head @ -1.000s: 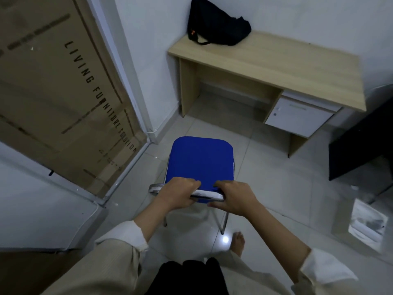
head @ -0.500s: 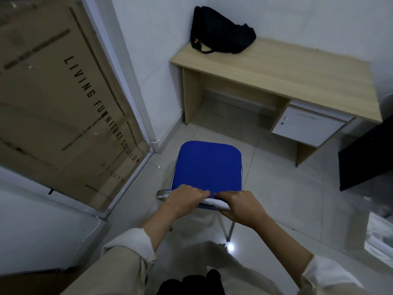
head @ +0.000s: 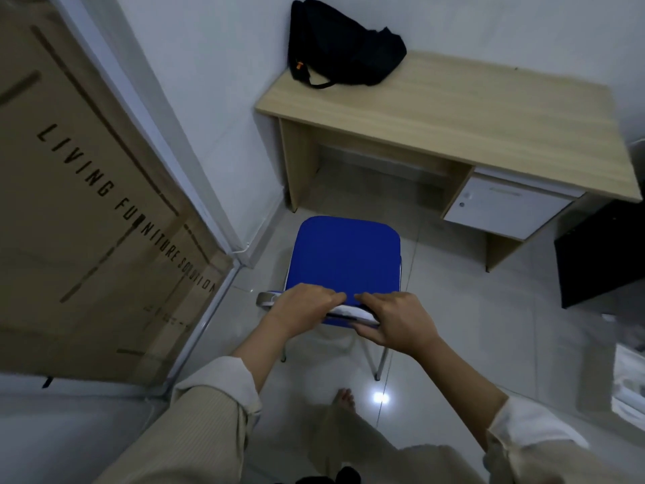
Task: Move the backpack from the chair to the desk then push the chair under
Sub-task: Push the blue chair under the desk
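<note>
A black backpack (head: pixel 345 52) lies on the far left corner of the light wooden desk (head: pixel 471 113), leaning against the wall. The chair (head: pixel 343 256) with a blue seat and metal legs stands on the tiled floor, a short way in front of the desk's open knee space. My left hand (head: pixel 302 307) and my right hand (head: pixel 394 321) sit side by side on the top of the chair's backrest, both gripping it. The backrest is mostly hidden under my hands.
A large cardboard box (head: pixel 87 204) printed with "LIVING FURNITURE SOLUTION" leans against the wall at the left. The desk has a white drawer unit (head: pixel 502 209) on its right side. A black object (head: pixel 600 253) stands at the right. My bare foot (head: pixel 343 399) is behind the chair.
The chair and my hands have moved forward toward the desk, which now appears closer. My foot has stepped forward behind the chair. The backpack has not moved.
</note>
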